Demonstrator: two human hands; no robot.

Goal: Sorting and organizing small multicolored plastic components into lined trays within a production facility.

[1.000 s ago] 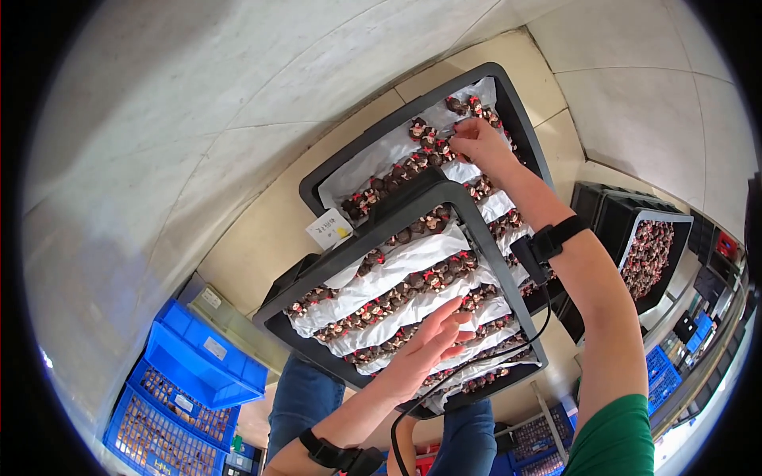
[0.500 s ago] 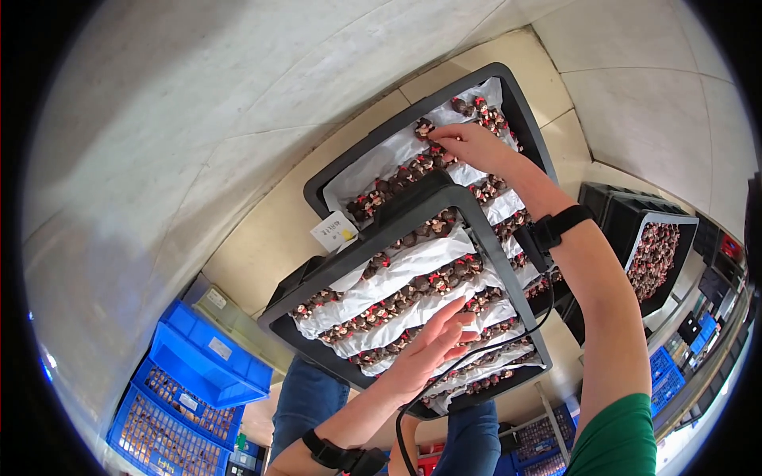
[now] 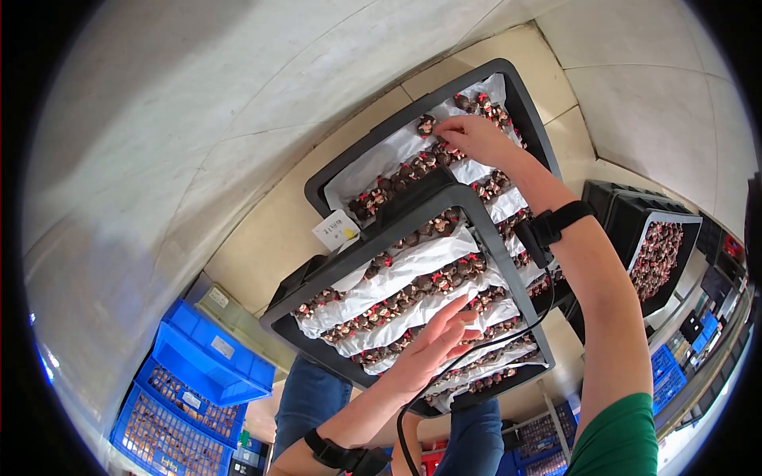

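In the far black tray [image 3: 381,119], lined with white sheets, lie rows of small dark-brown figurines with pale faces and red accents. My right hand [image 3: 480,141] reaches into it from the right. Its fingers are pinched together at the edge of one brown figurine [image 3: 426,124], which lies apart from the row on the white sheet [image 3: 375,164]. My left hand [image 3: 429,353] hovers over the nearer black tray [image 3: 494,230], fingers stretched out and holding nothing. That tray overlaps the far one and holds more figurine rows [image 3: 405,300] between white sheets.
A small white label card [image 3: 336,229] stands at the trays' left side. Blue crates [image 3: 214,353], some filled with small parts, are stacked at lower left. Another black bin [image 3: 684,226] full of figurines stands at right. A black cable [image 3: 508,337] crosses the nearer tray.
My right fingertips have drawn back slightly to the right, showing more of the lone figurine. My left hand has stayed in place above the nearer tray.
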